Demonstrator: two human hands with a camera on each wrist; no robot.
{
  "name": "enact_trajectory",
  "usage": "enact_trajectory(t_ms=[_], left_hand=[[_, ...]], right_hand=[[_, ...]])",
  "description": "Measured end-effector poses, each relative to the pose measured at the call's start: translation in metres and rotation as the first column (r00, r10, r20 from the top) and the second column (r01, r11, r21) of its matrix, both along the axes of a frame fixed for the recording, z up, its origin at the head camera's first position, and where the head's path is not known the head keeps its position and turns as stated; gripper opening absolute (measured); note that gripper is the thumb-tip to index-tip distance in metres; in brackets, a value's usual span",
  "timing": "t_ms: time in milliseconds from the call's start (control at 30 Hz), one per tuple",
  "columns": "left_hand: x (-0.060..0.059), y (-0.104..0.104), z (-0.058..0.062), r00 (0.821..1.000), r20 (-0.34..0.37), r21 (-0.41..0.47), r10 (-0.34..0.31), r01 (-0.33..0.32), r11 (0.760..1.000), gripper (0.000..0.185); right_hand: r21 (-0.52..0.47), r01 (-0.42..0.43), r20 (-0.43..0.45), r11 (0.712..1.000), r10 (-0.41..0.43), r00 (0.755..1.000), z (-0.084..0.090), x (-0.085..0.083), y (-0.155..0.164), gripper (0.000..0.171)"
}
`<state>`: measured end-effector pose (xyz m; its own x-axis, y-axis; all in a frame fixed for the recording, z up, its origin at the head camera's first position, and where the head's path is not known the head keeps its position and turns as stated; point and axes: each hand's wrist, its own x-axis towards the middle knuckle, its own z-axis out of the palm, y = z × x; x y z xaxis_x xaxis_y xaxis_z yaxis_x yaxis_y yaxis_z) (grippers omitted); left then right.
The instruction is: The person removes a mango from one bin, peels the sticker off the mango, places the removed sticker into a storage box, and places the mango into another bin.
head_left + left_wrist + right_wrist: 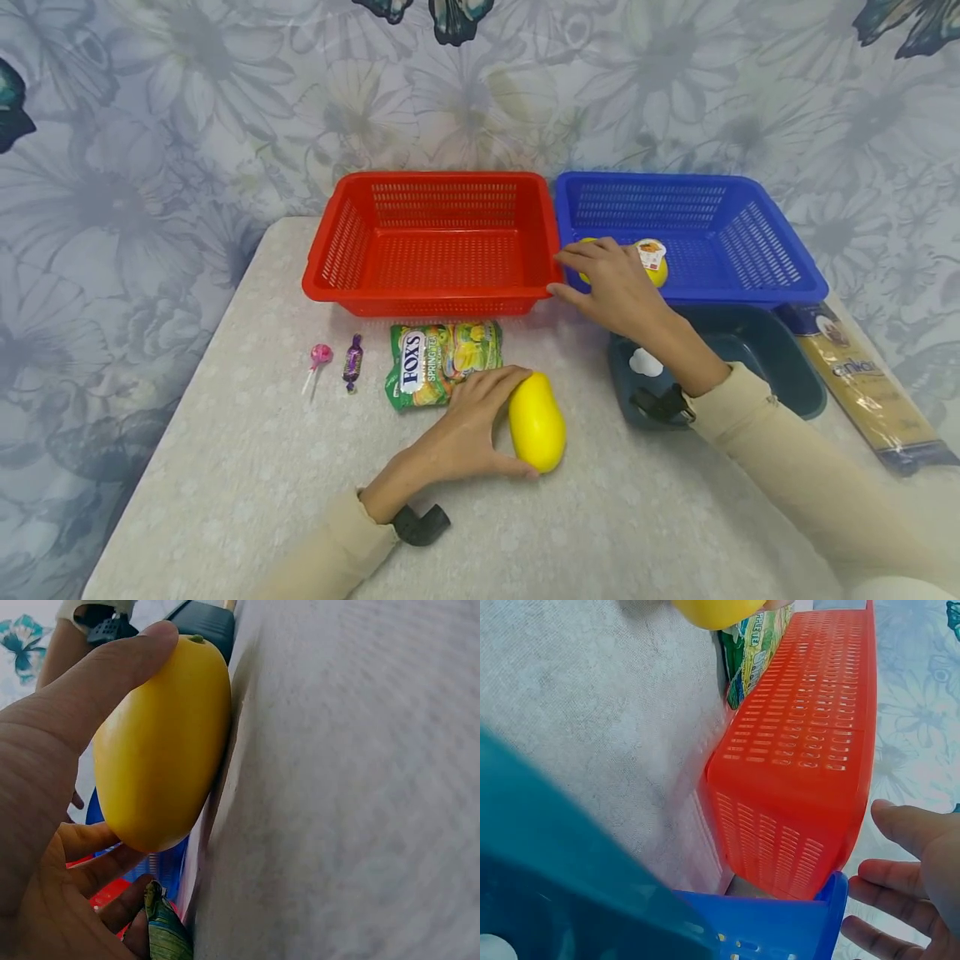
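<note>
Both arms wear long cream fabric sleeves ending at the wrists. The bare left hand (468,425) and bare right hand (611,283) each carry a small black strap-mounted device at the wrist (presumably the cameras' mounts).

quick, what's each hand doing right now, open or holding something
Left hand: grips the yellow mango on the table.
Right hand: open, fingers relaxed, holding nothing, over the near edge of the blue basket.

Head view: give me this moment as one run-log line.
left hand grips yellow mango on table | right hand open over blue basket rim
</note>
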<state>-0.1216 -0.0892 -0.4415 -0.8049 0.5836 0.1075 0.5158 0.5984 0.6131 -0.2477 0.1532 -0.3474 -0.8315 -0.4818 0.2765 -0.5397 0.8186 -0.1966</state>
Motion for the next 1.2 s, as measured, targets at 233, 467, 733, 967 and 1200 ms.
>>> enact_trajectory(t_ms=[233, 467, 733, 967, 1200], left_hand=[[-0.004, 0.004, 0.004, 0.999, -0.046, -0.02, -0.023, 0.022, 1.0, 0.114], [-0.009, -0.001, 0.018, 0.999, -0.049, 0.005, -0.023, 0.023, 1.0, 0.115], [-0.028, -0.021, 0.048, 0.994, -0.109, 0.047, -0.002, 0.008, 0.999, 0.114], [-0.046, -0.033, 0.068, 0.996, -0.083, 0.067, 0.021, -0.016, 0.998, 0.112], [-0.063, -0.04, 0.083, 0.993, -0.108, 0.082, 0.047, -0.038, 0.996, 0.111]], right_hand=[[0.034, 0.054, 0.039, 0.998, -0.055, 0.998, 0.001, -0.004, -0.001, 0.054], [0.034, 0.068, 0.068, 0.997, -0.07, 0.995, 0.004, -0.005, -0.001, 0.055], [0.036, 0.064, 0.097, 0.997, -0.067, 0.993, 0.007, -0.005, -0.003, 0.054], [0.049, 0.079, 0.133, 0.996, -0.085, 0.987, 0.005, -0.004, -0.005, 0.055], [0.05, 0.075, 0.126, 0.996, -0.08, 0.989, 0.003, -0.003, -0.006, 0.056]])
